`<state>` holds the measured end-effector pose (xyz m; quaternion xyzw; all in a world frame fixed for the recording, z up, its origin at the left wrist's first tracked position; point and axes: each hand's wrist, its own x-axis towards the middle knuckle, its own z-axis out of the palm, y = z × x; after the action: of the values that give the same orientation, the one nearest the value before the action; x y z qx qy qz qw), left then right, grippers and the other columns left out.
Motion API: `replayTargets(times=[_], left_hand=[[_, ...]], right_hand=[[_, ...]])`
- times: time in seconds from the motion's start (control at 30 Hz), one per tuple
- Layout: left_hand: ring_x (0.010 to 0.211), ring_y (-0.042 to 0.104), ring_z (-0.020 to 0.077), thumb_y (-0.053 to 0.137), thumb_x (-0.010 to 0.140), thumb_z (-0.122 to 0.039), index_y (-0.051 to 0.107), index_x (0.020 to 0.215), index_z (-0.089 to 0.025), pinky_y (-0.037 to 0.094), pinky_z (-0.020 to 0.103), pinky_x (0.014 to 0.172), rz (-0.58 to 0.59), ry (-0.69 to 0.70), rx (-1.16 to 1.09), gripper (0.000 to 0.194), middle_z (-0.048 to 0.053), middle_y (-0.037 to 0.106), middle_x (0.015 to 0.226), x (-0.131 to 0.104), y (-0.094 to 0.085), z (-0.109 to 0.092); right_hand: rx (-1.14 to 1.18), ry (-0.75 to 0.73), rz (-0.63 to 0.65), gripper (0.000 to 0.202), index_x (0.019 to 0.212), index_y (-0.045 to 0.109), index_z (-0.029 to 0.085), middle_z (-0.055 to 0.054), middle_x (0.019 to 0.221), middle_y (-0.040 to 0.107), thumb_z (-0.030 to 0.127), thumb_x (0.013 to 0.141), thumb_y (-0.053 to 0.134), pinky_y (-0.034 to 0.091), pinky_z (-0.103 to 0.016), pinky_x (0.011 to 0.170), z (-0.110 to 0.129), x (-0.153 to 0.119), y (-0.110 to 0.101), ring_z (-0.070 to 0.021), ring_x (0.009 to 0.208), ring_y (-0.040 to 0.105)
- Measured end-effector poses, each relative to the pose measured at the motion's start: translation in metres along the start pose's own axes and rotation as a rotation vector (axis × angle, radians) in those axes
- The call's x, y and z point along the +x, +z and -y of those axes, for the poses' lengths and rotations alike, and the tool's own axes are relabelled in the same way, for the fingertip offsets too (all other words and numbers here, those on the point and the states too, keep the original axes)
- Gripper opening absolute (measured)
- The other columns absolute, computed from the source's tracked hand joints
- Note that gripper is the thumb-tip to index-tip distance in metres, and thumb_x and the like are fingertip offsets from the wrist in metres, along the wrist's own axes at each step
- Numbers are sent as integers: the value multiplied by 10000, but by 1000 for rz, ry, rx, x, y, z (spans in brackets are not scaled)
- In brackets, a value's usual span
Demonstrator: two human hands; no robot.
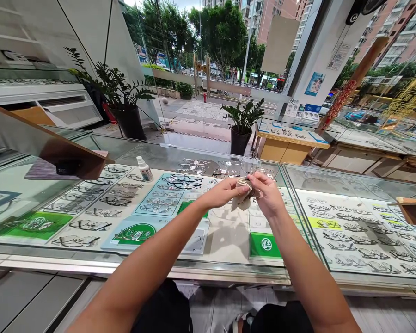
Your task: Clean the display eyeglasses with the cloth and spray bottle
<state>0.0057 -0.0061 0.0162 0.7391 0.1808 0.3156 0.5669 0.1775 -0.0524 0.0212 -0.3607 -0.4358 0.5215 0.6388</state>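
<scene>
Above the glass counter my left hand [225, 192] pinches a beige cloth [241, 202], thumb and fingers pressed together around it. My right hand [268, 196] is closed against the other side of the cloth and grips a pair of thin-rimmed glasses [248, 163]. One round lens sticks up past the fingertips; the rest of the glasses is hidden by the cloth and fingers. A white spray bottle [144, 169] stands upright on the counter, to the left of both hands.
The glass display counter [229, 269] holds rows of glasses under its top. A wooden-backed panel [79, 155] with a striped mat stands at the left. Potted plants [241, 134] and a smaller display table [280, 150] lie beyond, before the window. Another glasses case [336, 187] adjoins on the right.
</scene>
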Motion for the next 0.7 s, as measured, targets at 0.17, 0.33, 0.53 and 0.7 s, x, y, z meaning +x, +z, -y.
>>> replayTargets(times=[0.17, 0.33, 0.53, 0.7], left_hand=[[613, 424, 98, 794, 797, -665, 586, 904, -155, 341, 229, 581, -41, -23, -147, 561, -26, 502, 716, 1, 15, 3], [613, 466, 106, 778, 800, -690, 602, 922, -146, 363, 232, 587, -190, 8, -150, 585, -6, 562, 723, 3, 24, 8], [670, 490, 125, 641, 913, -706, 637, 868, -144, 412, 250, 658, -311, 81, -68, 564, 18, 595, 749, 5, 25, 10], [626, 461, 118, 602, 919, -739, 628, 819, -142, 395, 246, 622, -184, 8, -106, 606, 7, 563, 693, 2, 19, 7]], right_hand=[[152, 75, -52, 326, 774, 751, 237, 13, 834, 707, 413, 612, 973, 485, -264, 633, -11, 1, 3, -135, 729, 604], [167, 95, -63, 370, 822, 727, 248, 4, 909, 767, 441, 615, 966, 532, -287, 656, -17, 3, 5, -155, 744, 653], [178, 84, -71, 288, 808, 749, 239, 2, 881, 773, 384, 654, 944, 525, -277, 666, -16, 2, 6, -150, 731, 646], [199, 90, -78, 265, 786, 762, 228, 0, 838, 769, 359, 646, 944, 530, -288, 672, -10, 2, 3, -156, 719, 656]])
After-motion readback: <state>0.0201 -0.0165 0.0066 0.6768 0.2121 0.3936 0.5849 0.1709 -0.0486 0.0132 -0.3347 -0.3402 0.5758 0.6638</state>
